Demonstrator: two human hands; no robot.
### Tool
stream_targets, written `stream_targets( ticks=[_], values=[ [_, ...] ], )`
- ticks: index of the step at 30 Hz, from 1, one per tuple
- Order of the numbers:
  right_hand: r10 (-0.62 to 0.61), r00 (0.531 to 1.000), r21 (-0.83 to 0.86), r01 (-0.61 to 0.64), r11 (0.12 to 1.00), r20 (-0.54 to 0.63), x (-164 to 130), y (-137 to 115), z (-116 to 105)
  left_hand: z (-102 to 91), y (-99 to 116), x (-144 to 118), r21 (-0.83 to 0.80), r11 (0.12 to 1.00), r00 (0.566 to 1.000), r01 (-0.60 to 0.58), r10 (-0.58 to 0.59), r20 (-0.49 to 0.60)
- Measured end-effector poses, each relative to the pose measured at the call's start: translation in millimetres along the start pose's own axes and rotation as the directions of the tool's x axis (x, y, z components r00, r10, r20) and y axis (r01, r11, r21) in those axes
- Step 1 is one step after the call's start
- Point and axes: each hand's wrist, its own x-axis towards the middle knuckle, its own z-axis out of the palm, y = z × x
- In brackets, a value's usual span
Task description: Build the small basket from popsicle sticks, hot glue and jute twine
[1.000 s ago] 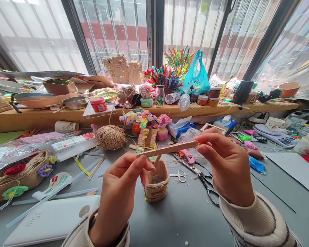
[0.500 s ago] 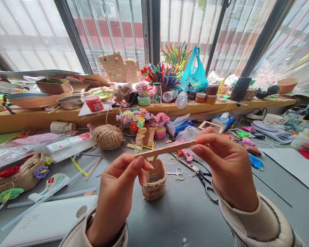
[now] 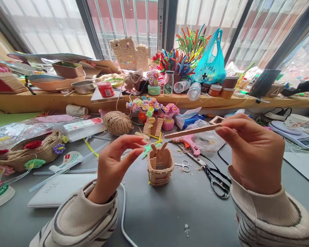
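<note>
Wooden stick (image 3: 193,131) | R hand (image 3: 249,154) pinch grip | L hand (image 3: 115,164) open, empty

On the grey table (image 3: 170,212) we see a ball of twine (image 3: 117,122), small scissors (image 3: 183,165) beside black-handled shears (image 3: 217,180), and a pink tool (image 3: 190,141) — perhaps a glue gun. At left sits a woven basket (image 3: 23,152) with felt flowers. Along the wooden ledge (image 3: 41,101) stand a teal plastic bag (image 3: 210,65), bright pipe cleaners (image 3: 177,61) and a red-lidded jar (image 3: 105,89).
</note>
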Motion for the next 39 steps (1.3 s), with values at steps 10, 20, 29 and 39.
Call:
stream_targets(
  ticks=[10,20,29,39],
  values=[
    [-0.038,0.855,-0.364,0.260,0.894,0.518,7.5,11.5,8.8,-12.9,-17.7,18.0,0.253,0.966,0.974,-0.053,-0.005,0.226],
    [0.003,0.625,-0.289,0.357,0.888,0.781,1.7,31.5,36.1,-10.8,-4.1,18.3,0.570,0.716,0.857,-0.404,0.077,0.510],
    [0.031,0.563,-0.276,0.356,0.892,0.826,-6.9,41.9,50.3,0.2,-15.5,13.3,0.654,0.640,0.870,-0.404,0.049,0.490],
    [0.009,0.546,-0.258,0.381,0.888,0.838,-11.9,45.9,56.7,-0.3,-18.6,9.0,0.632,0.687,0.870,-0.357,-0.002,0.494]
  ],
)
